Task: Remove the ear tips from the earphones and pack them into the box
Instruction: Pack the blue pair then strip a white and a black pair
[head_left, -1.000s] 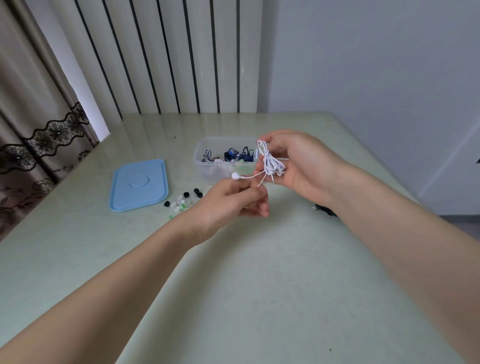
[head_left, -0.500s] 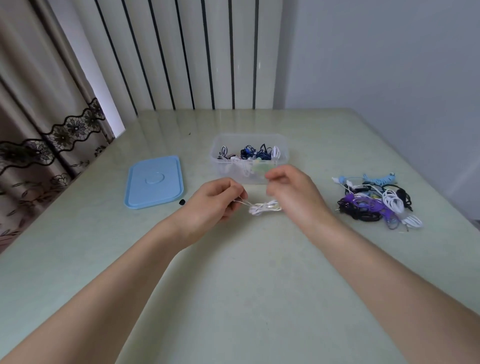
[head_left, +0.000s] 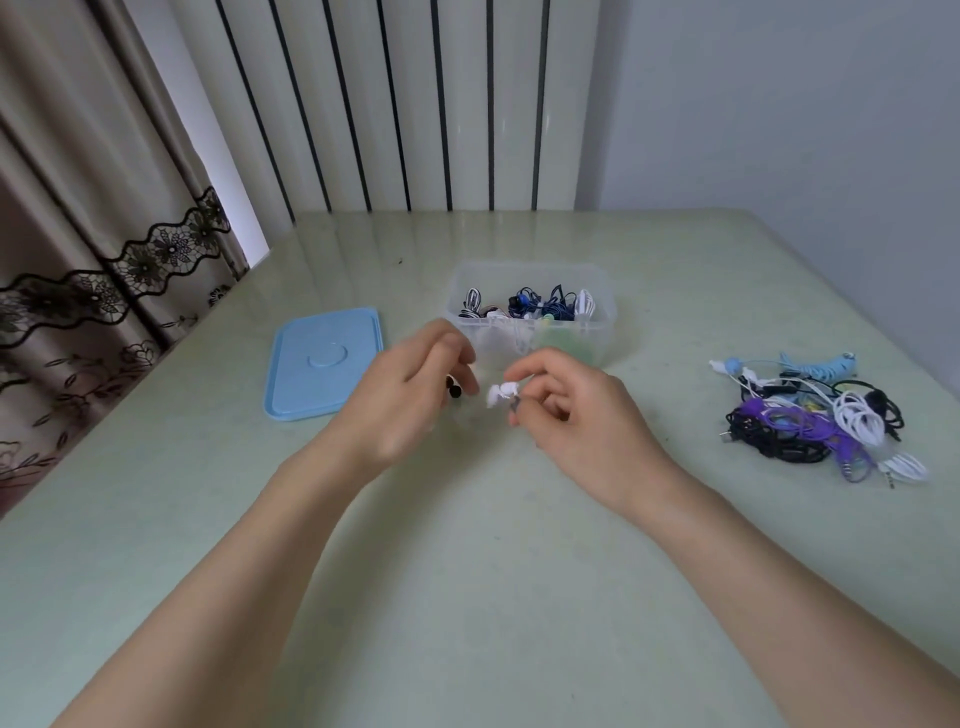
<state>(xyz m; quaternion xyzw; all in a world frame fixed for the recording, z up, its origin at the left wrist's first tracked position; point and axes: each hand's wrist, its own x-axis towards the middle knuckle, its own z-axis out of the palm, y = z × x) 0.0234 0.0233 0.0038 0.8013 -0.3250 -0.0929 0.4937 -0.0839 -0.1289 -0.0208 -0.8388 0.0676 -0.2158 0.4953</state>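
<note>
Item: white earphones (head_left: 503, 394), coiled, being held above the table (head_left: 467, 597) just in front of the box (head_left: 602, 304). The right hand (head_left: 576, 415) is pinching the bundle between thumb and curled fingers (head_left: 524, 366), a grey plug end showing beneath.

Item: left hand (head_left: 410, 395), blurred, fingers curled near the bundle but apart from it. Whether it is holding a pulled tip cannot be told. Loose black tips (head_left: 453, 388) are lying on the table right by its fingertips.

Item: box, clear, lid off, already holding several wound earphones. The blue lid (head_left: 322, 364) is lying flat to its left.

Item: pile (head_left: 815, 415) of tangled earphones, purple, black, white and pale blue, well apart to the right, awaiting stripping by the look of it.

Handling note, as judgement: the step in hand appears to be stripping tips from the white set. The right hand should be keeping the coil firmly pinched so it is not unwinding, with a bud left poking out. The left should be gripping the tip alone, twisting slightly while pulling straight off, not tugging the cable. Tips are small and bouncy, so working low over the table is limiting strays. Both buds need checking before the coil is going into the box.
</note>
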